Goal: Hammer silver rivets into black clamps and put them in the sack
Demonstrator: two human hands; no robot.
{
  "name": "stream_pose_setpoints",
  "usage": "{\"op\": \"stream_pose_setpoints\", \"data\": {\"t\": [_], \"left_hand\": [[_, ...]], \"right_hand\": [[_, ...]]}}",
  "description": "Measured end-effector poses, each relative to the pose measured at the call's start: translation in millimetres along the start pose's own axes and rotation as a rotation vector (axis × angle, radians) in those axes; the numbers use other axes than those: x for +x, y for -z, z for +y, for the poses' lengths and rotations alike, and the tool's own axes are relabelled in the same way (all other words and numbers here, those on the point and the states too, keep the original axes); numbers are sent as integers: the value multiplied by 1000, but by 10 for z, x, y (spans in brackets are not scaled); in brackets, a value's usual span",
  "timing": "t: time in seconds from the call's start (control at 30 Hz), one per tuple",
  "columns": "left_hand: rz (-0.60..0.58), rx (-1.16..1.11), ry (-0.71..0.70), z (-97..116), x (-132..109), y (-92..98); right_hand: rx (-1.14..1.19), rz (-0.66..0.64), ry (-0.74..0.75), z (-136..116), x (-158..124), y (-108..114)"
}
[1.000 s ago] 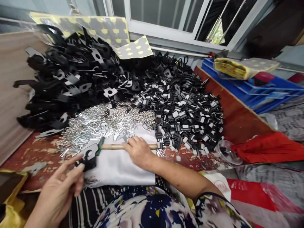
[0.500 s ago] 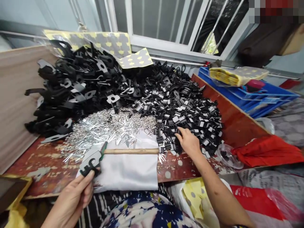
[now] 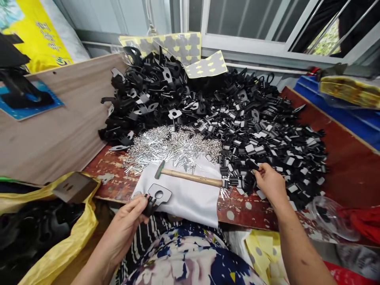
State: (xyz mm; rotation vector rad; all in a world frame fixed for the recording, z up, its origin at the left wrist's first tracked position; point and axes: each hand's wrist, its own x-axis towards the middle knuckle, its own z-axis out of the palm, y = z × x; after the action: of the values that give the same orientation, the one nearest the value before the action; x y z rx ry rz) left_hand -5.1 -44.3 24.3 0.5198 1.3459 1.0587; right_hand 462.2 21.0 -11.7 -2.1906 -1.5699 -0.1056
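Observation:
My left hand [image 3: 129, 223] is closed on a flat black plastic piece with a grey face, a round hole and short prongs [image 3: 166, 194], held over the front edge of a white cloth [image 3: 190, 200]. My right hand [image 3: 271, 184] reaches into a heap of small black clips with grey pads [image 3: 267, 138]. Thumb and fingertips are pinched on a small black clip [image 3: 252, 164]; its exact shape is hard to make out. Between the hands a hammer [image 3: 192, 177] with a wooden handle and dark green head lies across the cloth. Loose silver metal pins [image 3: 166, 144] are piled behind it.
Larger black plastic pieces [image 3: 154, 87] are heaped at the back left. A wooden board [image 3: 68, 114] walls the left side, with a yellow bag [image 3: 86, 225] of black parts below. At right are a clear plastic tub [image 3: 332, 221], red cloth [image 3: 366, 223] and blue crate [image 3: 350, 114].
The view has swung left, bringing the yellow bag into sight. My left hand has brought its plastic piece nearer my body, below the hammer head. My right hand stays pinched at the clip heap.

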Motion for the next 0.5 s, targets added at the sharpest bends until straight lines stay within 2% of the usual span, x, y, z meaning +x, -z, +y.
{"op": "stream_pose_setpoints", "data": {"t": [0.1,0.17,0.23,0.3,0.4,0.5], "left_hand": [[-62,-84,114,-48,-26,42],[-53,-114,149,-67,-26,65],[-58,-136,168,-55,-19,59],[-63,-159,154,-17,-14,21],[-32,-203,79,40,-20,-48],[-25,-208,31,44,-43,-46]], "right_hand": [[54,69,-10,-40,-25,82],[116,168,75,-147,-97,206],[206,208,275,-360,-212,306],[308,110,520,-673,-348,306],[396,-77,824,-1210,-521,78],[421,-103,1016,-1592,-586,-240]]}}
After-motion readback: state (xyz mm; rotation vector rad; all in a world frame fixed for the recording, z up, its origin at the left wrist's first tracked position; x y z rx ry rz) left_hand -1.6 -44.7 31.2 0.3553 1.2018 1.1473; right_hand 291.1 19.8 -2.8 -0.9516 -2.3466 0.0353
